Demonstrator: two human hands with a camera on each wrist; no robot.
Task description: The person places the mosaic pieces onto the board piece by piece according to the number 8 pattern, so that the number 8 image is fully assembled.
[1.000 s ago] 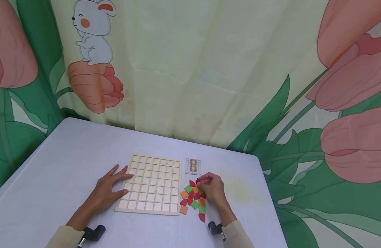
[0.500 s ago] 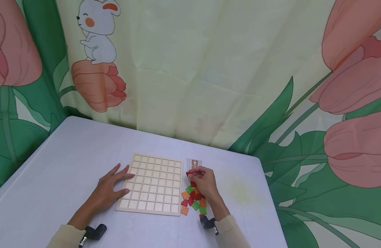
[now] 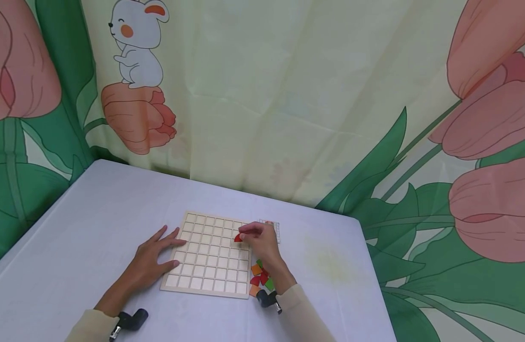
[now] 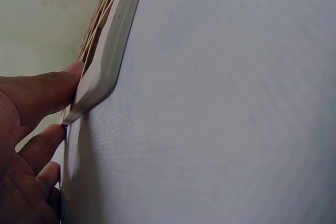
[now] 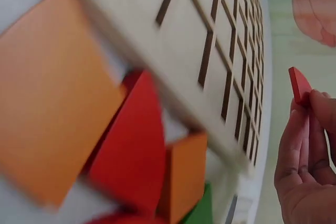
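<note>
My right hand (image 3: 262, 242) pinches a red quarter-round tile (image 3: 238, 238) between thumb and fingertips, over the right side of a wooden grid board (image 3: 211, 254). In the right wrist view the same red tile (image 5: 300, 86) stands up from the fingertips, held above the board's level. My left hand (image 3: 153, 254) rests at the board's left edge, fingers spread and relaxed. From the left wrist view, its thumb (image 4: 50, 90) touches the rim of the board (image 4: 113, 51). Every cell of the board that shows is bare wood.
Beside the board's right edge lies a loose pile of orange, green and red tiles (image 3: 256, 270), partly hidden by the right arm. A small printed pattern card (image 3: 277, 232) sits behind the right hand. A patterned curtain (image 3: 254, 104) hangs behind the white table (image 3: 130, 199).
My right hand has lifted the red tile from the pile and carried it left, past the card, to over the board. The left hand stays at the board's edge.
</note>
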